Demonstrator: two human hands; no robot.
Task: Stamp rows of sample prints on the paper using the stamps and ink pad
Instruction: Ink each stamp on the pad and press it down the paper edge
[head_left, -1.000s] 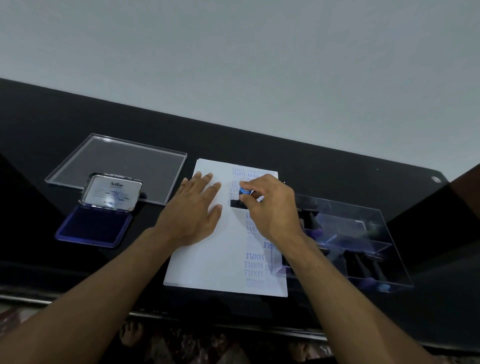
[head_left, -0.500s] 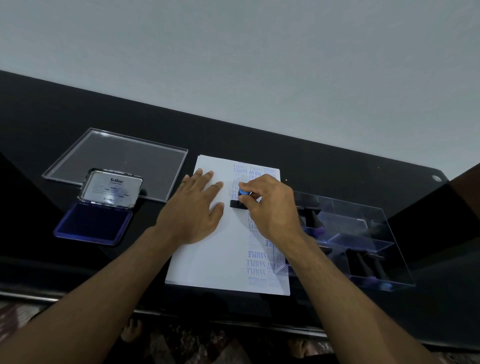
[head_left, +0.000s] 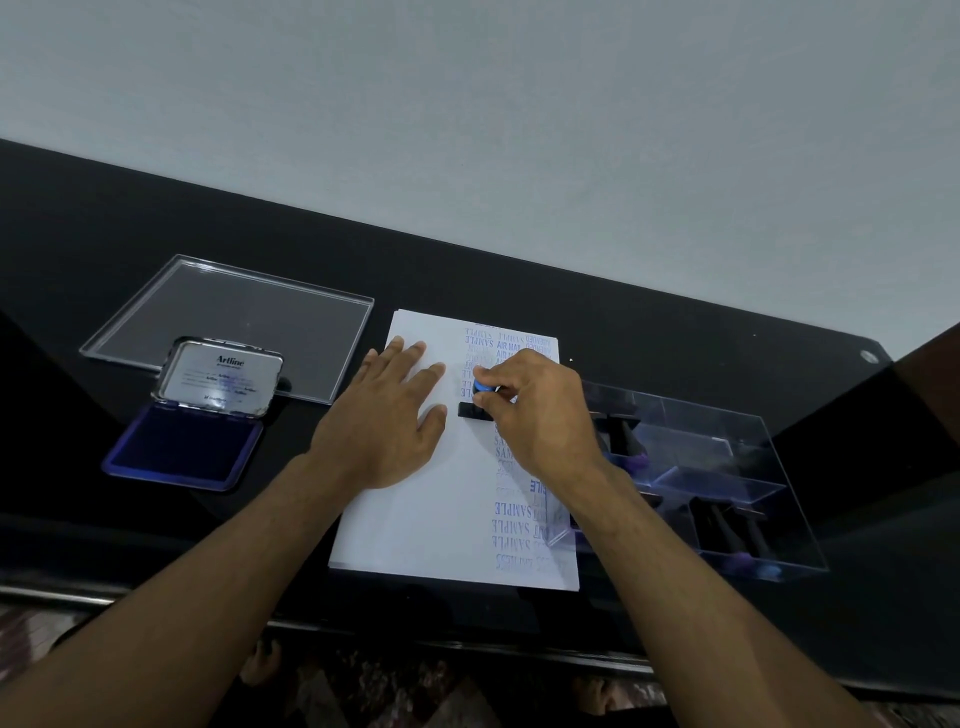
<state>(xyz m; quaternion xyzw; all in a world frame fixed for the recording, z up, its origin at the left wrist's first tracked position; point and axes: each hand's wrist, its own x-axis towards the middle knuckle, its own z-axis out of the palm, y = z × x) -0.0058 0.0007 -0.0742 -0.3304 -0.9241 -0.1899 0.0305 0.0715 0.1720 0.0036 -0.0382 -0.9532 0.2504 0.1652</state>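
The right hand (head_left: 540, 415) pinches a stamp (head_left: 475, 409) with a blue knob and black base, set on the white paper (head_left: 415, 525) beside blue "SAMPLE" prints. The left hand (head_left: 387, 421) lies flat on the paper's left part. The open ink pad (head_left: 182, 449) sits far left on the surface (head_left: 857, 623).

White paper (head_left: 415, 519) is lying near the table's front edge, a black blue-knobbed stamp (head_left: 475, 410) standing on it; open blue ink pad (head_left: 182, 447) lying leftward.

Ink pad (head_left: 182, 447) left of paper (head_left: 415, 519); stamp box (head_left: 727, 467) right.
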